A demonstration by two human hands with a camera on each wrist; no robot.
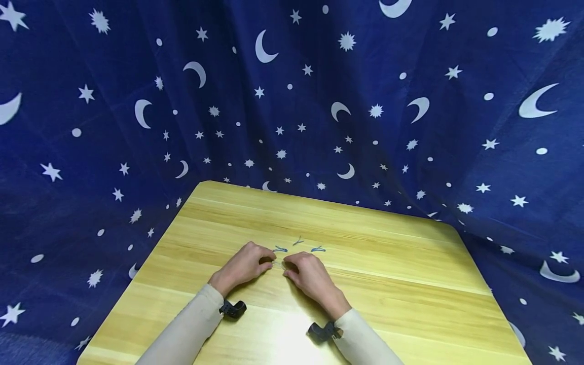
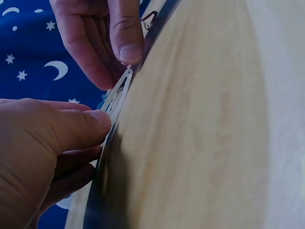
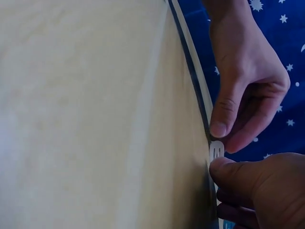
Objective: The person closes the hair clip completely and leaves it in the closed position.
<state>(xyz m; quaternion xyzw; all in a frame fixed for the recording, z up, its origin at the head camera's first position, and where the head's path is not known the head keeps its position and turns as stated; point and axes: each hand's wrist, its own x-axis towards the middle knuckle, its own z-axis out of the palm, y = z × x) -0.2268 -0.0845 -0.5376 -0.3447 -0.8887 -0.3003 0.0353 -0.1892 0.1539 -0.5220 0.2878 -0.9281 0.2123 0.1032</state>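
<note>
A pale snap hair clip (image 2: 119,95) spans the small gap between both hands, just above the table; in the left wrist view its two arms spread in a narrow V. My left hand (image 1: 246,263) pinches the wide end between thumb and fingers. At the narrow end, my right hand (image 1: 312,276) holds the clip by thumb and fingertips. The slotted end of the hair clip (image 3: 217,149) shows between the two thumbs in the right wrist view. Just beyond the hands lie blue snap hair clips: one left (image 1: 280,249), one farther back (image 1: 298,241), one right (image 1: 318,249).
A light wooden table (image 1: 388,284) with rounded far corners lies under the hands. Dark blue curtain (image 1: 315,101) with white moons and stars hangs behind it and along both sides. Each wrist wears a black camera, one on the left (image 1: 233,309), one on the right (image 1: 323,332).
</note>
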